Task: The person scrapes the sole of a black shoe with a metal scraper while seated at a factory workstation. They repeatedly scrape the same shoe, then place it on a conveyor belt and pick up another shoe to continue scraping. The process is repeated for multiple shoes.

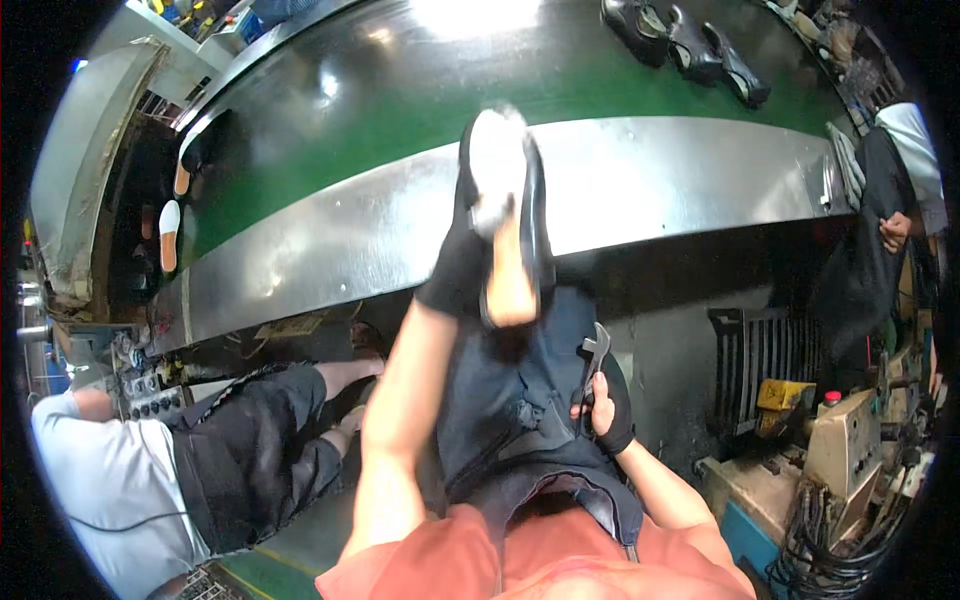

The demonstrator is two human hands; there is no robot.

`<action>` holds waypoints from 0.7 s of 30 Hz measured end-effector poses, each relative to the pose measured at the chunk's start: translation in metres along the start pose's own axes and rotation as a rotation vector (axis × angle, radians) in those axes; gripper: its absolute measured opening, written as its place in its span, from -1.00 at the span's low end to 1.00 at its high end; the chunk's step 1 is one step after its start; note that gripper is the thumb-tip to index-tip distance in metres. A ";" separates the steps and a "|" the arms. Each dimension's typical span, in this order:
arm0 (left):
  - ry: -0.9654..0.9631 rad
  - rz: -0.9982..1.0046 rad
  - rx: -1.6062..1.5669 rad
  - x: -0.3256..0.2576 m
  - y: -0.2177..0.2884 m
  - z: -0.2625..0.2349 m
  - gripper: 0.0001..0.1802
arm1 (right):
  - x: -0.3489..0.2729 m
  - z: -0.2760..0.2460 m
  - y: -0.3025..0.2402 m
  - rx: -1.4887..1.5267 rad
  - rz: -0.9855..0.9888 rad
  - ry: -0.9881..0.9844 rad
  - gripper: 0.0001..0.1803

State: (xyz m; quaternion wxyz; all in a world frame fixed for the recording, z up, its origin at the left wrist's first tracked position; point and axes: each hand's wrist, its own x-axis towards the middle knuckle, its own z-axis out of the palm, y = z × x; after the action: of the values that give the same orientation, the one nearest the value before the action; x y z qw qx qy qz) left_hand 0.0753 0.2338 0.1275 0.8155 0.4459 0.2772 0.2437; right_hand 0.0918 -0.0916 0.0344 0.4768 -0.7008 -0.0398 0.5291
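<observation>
My left hand (456, 262), in a black glove, grips a dark shoe (514, 265) from its left side. The shoe points away from me with its underside up: a blurred white forepart and a tan rear part, framed by a black edge. It is above my lap and the near edge of the metal ledge. Down by my right thigh, my right hand (609, 415), in a black glove that leaves the fingers bare, is closed around metal pincers (597, 346). Their curved jaws stick up beyond my fingers; the handles are mostly hidden.
A bare metal ledge (640, 170) borders a green conveyor belt (400, 120). Several black shoes (690, 50) stand at far right; white-and-tan soled shoes (169, 235) lie at left. A person (110, 470) is at lower left, another (905, 190) at right. A control box (845, 445) with cables stands at right.
</observation>
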 end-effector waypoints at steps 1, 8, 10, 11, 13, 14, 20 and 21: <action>-0.036 0.080 0.022 0.045 0.016 -0.001 -0.58 | 0.010 0.001 -0.010 0.034 0.029 -0.008 -0.26; -0.451 0.274 1.084 0.113 0.032 0.010 -0.52 | 0.094 0.014 -0.049 -0.060 0.071 -0.089 -0.25; -0.838 0.014 0.917 0.083 0.028 -0.017 -0.50 | 0.107 0.016 -0.066 -0.087 0.116 -0.093 -0.29; -0.823 -0.364 0.932 0.057 0.062 0.000 -0.56 | 0.112 0.013 -0.071 -0.106 0.133 -0.113 -0.31; -0.901 -0.366 0.880 0.022 0.062 -0.031 -0.58 | 0.121 0.013 -0.076 -0.097 0.178 -0.163 -0.32; -0.909 -0.379 0.727 0.000 0.061 -0.046 -0.59 | 0.126 0.011 -0.073 -0.085 0.221 -0.159 -0.32; -0.892 -0.990 1.223 -0.107 -0.010 -0.138 -0.61 | 0.136 0.017 -0.056 -0.094 0.254 -0.184 -0.19; -0.991 -0.906 1.364 -0.118 -0.032 -0.159 -0.60 | 0.135 0.018 -0.055 -0.129 0.216 -0.188 -0.17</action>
State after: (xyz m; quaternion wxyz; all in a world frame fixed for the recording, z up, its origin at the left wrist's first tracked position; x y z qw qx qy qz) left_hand -0.1120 0.2365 0.0564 0.4215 0.7278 0.1290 -0.5254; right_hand 0.1612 0.0252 -0.0209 0.3654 -0.6774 -0.0427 0.6370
